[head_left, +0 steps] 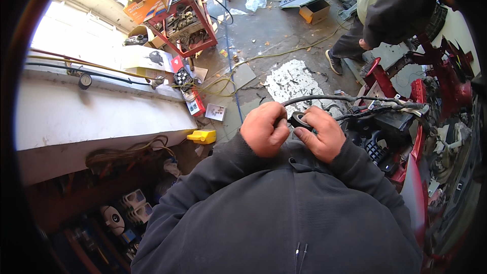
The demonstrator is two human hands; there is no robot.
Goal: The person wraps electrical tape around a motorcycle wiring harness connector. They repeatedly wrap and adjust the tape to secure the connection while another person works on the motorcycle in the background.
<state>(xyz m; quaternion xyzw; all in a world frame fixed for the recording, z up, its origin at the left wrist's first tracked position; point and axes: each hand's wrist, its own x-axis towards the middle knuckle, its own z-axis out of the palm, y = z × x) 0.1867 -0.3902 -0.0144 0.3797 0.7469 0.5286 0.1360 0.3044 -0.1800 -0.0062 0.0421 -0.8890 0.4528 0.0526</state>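
Observation:
In front of my chest, my left hand (264,130) is closed with its fingers curled around the end of a black wrapped cable harness (350,98). The harness runs off to the right, toward the red vehicle parts. Close beside it, my right hand (323,135) grips a roll of black tape (298,118) between thumb and fingers. The roll sits in the narrow gap between my two hands. Whether a strip of tape joins the roll to the harness is too small to tell. My left fingertips are partly hidden behind the hand.
Red vehicle bodywork (417,144) with loose wires stands close on my right. Another person (401,10) bends over it at the far right. A red tool cart (203,20) is at the far left. A yellow case (202,136) lies by the white ledge (101,111). Hoses cross the floor.

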